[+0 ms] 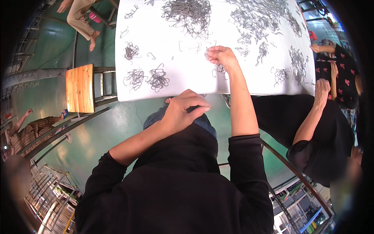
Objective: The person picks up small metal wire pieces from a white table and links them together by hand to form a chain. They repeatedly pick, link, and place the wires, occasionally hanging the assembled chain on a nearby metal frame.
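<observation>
No packages, labels, signs or screens can be made out anywhere in the view.

white table [163, 43], grey wire clips [157, 78], black sleeves [245, 156]
</observation>
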`<move>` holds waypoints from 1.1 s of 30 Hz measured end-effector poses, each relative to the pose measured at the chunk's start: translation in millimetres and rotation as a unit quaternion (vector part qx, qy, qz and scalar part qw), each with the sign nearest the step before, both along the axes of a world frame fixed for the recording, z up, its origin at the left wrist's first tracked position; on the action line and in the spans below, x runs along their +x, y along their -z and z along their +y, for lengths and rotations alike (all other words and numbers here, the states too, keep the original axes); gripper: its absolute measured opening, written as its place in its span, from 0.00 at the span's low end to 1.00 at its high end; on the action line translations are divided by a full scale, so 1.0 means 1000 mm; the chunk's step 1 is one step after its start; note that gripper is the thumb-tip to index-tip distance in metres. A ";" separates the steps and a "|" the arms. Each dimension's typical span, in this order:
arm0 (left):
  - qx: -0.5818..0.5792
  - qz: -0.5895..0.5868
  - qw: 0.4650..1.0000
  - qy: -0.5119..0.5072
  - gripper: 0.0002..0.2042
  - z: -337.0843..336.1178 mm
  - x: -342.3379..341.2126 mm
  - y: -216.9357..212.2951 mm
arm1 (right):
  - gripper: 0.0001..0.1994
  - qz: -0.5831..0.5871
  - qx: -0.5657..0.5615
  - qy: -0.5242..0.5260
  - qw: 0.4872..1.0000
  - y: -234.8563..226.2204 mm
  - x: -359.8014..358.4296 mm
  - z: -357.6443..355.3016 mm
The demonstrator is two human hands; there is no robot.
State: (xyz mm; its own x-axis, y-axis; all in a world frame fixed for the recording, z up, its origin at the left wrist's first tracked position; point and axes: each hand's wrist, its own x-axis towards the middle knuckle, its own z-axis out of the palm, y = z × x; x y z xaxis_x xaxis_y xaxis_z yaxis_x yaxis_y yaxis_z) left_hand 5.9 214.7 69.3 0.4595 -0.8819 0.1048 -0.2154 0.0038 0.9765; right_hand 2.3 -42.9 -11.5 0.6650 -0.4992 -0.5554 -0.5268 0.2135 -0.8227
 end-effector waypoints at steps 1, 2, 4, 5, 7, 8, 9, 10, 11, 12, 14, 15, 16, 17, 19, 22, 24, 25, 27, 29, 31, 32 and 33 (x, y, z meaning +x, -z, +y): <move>0.005 -0.012 1.000 0.003 0.07 0.000 0.000 0.000 | 0.08 -0.018 0.022 0.012 1.000 -0.007 -0.007 0.005; 0.009 -0.023 1.000 0.006 0.07 0.001 0.001 0.000 | 0.08 -0.018 0.039 0.035 0.998 -0.015 -0.014 0.011; 0.003 -0.039 0.999 0.013 0.07 0.001 0.002 0.000 | 0.08 -0.069 0.065 0.063 0.994 -0.034 -0.038 0.027; -0.008 -0.043 0.999 0.017 0.07 0.001 0.002 0.000 | 0.09 -0.081 0.075 0.085 0.990 -0.046 -0.053 0.038; -0.029 -0.044 0.998 0.024 0.06 0.000 0.001 -0.001 | 0.09 -0.127 0.071 0.133 0.980 -0.069 -0.084 0.064; -0.035 -0.047 0.998 0.027 0.06 -0.001 0.001 -0.002 | 0.09 -0.165 0.072 0.152 0.972 -0.081 -0.099 0.079; -0.040 -0.050 0.997 0.031 0.06 -0.002 0.001 -0.003 | 0.08 -0.167 0.063 0.181 0.967 -0.091 -0.111 0.094; -0.047 -0.051 0.997 0.034 0.06 -0.003 0.000 -0.004 | 0.08 -0.187 0.057 0.202 0.960 -0.100 -0.122 0.110; -0.048 -0.052 0.997 0.038 0.07 -0.004 0.000 -0.005 | 0.07 -0.206 0.051 0.222 0.952 -0.108 -0.130 0.125; -0.052 -0.048 0.997 0.036 0.07 -0.005 -0.001 -0.006 | 0.05 -0.216 0.044 0.230 0.948 -0.114 -0.136 0.139; -0.062 -0.036 0.997 0.030 0.07 -0.010 -0.003 -0.008 | 0.03 -0.239 0.028 0.250 0.938 -0.121 -0.143 0.161; -0.063 -0.041 0.997 0.033 0.07 -0.011 -0.003 -0.009 | 0.02 -0.266 0.036 0.257 0.929 -0.122 -0.144 0.168; -0.062 -0.041 0.997 0.037 0.08 -0.012 -0.004 -0.010 | 0.02 -0.271 0.040 0.267 0.924 -0.122 -0.144 0.171; -0.061 -0.041 0.996 0.040 0.08 -0.014 -0.004 -0.010 | 0.02 -0.274 0.045 0.277 0.920 -0.121 -0.144 0.173; -0.061 -0.036 0.997 0.043 0.08 -0.017 -0.007 -0.012 | 0.02 -0.267 0.041 0.300 0.915 -0.117 -0.144 0.173; -0.065 -0.030 0.996 0.048 0.10 -0.025 -0.012 -0.014 | 0.02 -0.273 -0.004 0.310 0.911 -0.110 -0.145 0.168; -0.066 -0.038 0.995 0.057 0.12 -0.030 -0.016 -0.013 | 0.02 -0.281 -0.134 0.307 0.899 -0.104 -0.144 0.169; -0.089 -0.035 0.994 0.059 0.13 -0.034 -0.018 -0.011 | 0.02 -0.280 -0.195 0.304 0.889 -0.101 -0.143 0.168; -0.133 -0.030 0.989 0.061 0.14 -0.043 -0.020 -0.004 | 0.02 -0.293 -0.251 0.297 0.874 -0.098 -0.145 0.165; -0.136 -0.081 0.987 0.041 0.15 -0.063 -0.008 0.015 | 0.04 -0.298 -0.267 0.316 0.861 -0.097 -0.148 0.161; -0.115 -0.133 0.984 0.021 0.12 -0.098 0.014 0.042 | 0.04 -0.276 -0.288 0.292 0.869 -0.097 -0.155 0.156; -0.090 -0.168 0.982 0.009 0.10 -0.121 0.025 0.056 | 0.04 -0.265 -0.299 0.280 0.873 -0.098 -0.158 0.153; -0.066 -0.204 0.977 -0.004 0.08 -0.144 0.035 0.069 | 0.04 -0.254 -0.305 0.267 0.878 -0.098 -0.162 0.151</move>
